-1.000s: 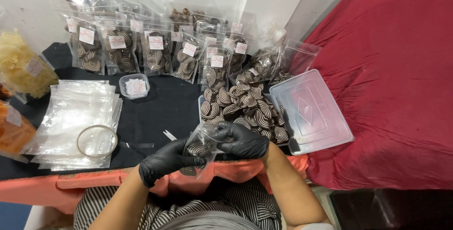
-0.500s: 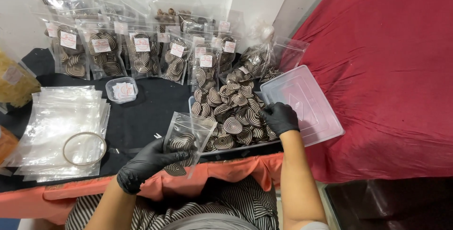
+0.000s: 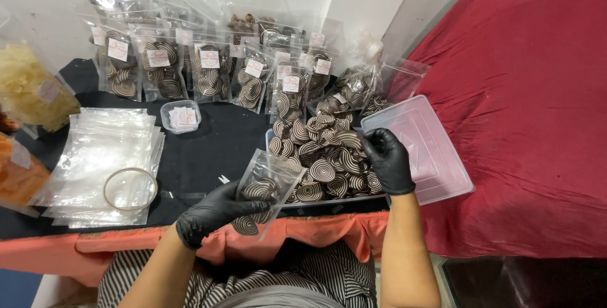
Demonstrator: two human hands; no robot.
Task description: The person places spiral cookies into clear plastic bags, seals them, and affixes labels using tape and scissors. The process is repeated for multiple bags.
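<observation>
My left hand (image 3: 214, 212), in a black glove, holds a clear plastic pouch (image 3: 265, 188) part filled with brown and white spiral cookies. My right hand (image 3: 387, 158), also gloved in black, reaches into a clear tub (image 3: 278, 136) heaped with the same spiral cookies (image 3: 325, 159); its fingers curl over the heap at its right side, and I cannot see whether they grip a cookie. The tub's clear lid (image 3: 422, 147) lies just to the right of that hand.
Filled, labelled pouches (image 3: 208, 74) stand in rows at the back. A stack of empty clear pouches (image 3: 101, 156) with a tape ring (image 3: 130, 189) lies at left. A small tub of labels (image 3: 180, 117) sits mid-table. Red cloth (image 3: 537, 112) covers the right side.
My right hand let go of the pouch near my left hand and moved up and right into the cookie tub. My left hand still holds the pouch.
</observation>
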